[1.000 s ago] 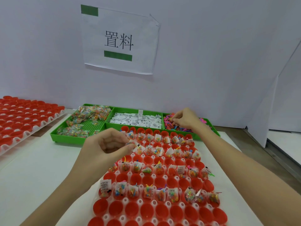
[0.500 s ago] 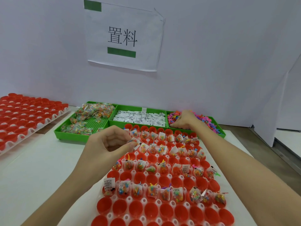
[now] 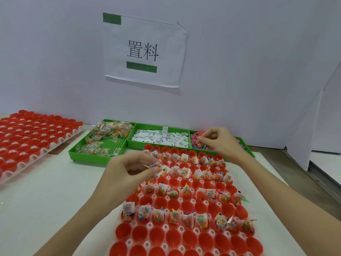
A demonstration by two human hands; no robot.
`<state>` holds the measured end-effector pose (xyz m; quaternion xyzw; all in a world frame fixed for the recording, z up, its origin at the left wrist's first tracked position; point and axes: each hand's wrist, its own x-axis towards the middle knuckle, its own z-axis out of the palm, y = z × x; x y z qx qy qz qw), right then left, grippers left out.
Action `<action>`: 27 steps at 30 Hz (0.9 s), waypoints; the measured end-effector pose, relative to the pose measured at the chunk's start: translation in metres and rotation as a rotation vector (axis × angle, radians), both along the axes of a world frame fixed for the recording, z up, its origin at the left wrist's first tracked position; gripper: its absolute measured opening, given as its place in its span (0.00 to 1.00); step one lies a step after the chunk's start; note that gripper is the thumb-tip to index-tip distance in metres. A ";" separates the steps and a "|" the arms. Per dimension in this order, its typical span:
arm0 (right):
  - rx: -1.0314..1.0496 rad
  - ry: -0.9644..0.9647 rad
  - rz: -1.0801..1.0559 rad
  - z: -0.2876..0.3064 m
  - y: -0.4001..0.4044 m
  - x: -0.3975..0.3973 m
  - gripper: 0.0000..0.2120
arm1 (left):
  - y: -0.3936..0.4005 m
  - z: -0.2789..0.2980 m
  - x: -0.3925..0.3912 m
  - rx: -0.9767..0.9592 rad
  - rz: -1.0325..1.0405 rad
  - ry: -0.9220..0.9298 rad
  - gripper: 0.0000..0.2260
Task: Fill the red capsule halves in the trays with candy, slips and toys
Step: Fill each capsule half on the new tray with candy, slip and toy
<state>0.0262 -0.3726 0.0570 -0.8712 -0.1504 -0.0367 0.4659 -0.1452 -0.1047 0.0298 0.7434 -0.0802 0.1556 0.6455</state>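
Observation:
A white tray [image 3: 166, 227] of red capsule halves [image 3: 140, 234] lies in front of me; many halves hold candy packets, slips and small toys, and the nearest rows are bare. My left hand [image 3: 129, 169] hovers over the tray's left side and pinches a candy packet with a white slip [image 3: 159, 168]. My right hand [image 3: 219, 140] is raised just above the green toy bin [image 3: 249, 150] and pinches a small toy at its fingertips. The green candy bin [image 3: 83, 154] and slip bin [image 3: 160, 140] stand behind the tray.
A second tray of red capsule halves [image 3: 31, 137] sits at the far left. A white wall with a paper sign [image 3: 144, 50] closes the back. A white panel [image 3: 302, 130] stands at the right, past the table's edge.
My right hand has lifted out of the toy bin with a small toy pinched. My left hand has stayed over the tray with its packet and slip. The camera tilted down slightly.

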 end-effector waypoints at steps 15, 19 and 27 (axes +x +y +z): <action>0.038 -0.223 0.093 -0.015 0.058 -0.171 0.06 | 0.004 0.005 -0.006 0.188 -0.256 -0.091 0.07; 0.065 -0.280 0.002 -0.020 0.060 -0.175 0.06 | 0.003 0.004 -0.005 0.175 -0.246 -0.106 0.07; 0.058 -0.218 0.180 -0.017 0.054 -0.178 0.07 | 0.004 0.010 -0.008 0.209 -0.255 -0.153 0.07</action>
